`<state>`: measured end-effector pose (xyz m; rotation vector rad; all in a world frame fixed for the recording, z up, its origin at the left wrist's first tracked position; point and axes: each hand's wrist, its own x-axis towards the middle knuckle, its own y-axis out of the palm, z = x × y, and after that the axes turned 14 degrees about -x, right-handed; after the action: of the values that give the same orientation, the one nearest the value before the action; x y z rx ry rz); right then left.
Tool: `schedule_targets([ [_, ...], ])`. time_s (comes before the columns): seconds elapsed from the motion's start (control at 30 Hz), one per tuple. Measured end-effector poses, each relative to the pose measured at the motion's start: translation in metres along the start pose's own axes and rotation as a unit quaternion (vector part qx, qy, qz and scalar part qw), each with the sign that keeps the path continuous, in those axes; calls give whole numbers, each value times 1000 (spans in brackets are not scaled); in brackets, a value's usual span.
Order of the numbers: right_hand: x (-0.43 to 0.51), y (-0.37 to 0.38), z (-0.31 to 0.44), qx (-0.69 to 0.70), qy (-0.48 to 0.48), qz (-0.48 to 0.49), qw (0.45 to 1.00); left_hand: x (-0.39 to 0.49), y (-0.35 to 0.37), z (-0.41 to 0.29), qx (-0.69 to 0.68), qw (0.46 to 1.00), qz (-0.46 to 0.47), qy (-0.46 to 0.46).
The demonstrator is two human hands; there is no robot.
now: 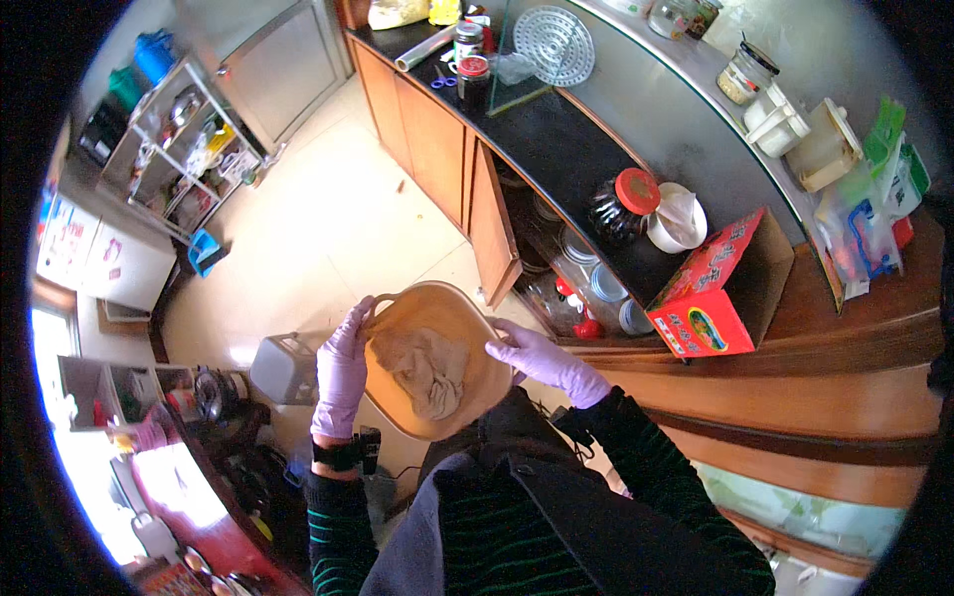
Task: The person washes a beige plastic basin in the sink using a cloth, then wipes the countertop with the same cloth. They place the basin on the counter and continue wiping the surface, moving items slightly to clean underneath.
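Note:
A tan plastic basin point(477, 357) hangs in front of my body, held at both sides above the floor. Inside it lies a crumpled, greyish-brown wet cloth point(440, 372), apparently in murky water. My left hand point(344, 365), in a pale purple glove, grips the rim by its handle. On the opposite side my right hand point(548, 361), gloved the same way, clasps the rim with its thumb on top; its other fingers are partly hidden beneath the basin.
An open cabinet door point(496, 231) juts out ahead on the right. The black counter point(522, 141) bears jars, a red-lidded jar point(636, 192), a white bowl point(689, 231) and a red cardboard box point(708, 298). A grey bin point(283, 369) stands left; a blue dustpan point(203, 252) lies farther off.

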<state>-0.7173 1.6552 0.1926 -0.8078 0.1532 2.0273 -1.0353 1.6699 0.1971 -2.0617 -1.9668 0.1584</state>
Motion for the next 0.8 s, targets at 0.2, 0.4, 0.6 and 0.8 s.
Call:
schedule_targets([
  [0.2,51,10,-14,37,-15,-164,986,95,23,-6,271,941,20,202],
  [0.4,96,-39,6,-51,-48,-301,951,150,76,6,324,890,320,7],
  [0.6,140,-86,77,-85,-51,-267,959,241,119,32,257,907,294,157],
  [0.8,182,-130,63,17,-31,-341,939,285,128,15,61,853,518,1],
])
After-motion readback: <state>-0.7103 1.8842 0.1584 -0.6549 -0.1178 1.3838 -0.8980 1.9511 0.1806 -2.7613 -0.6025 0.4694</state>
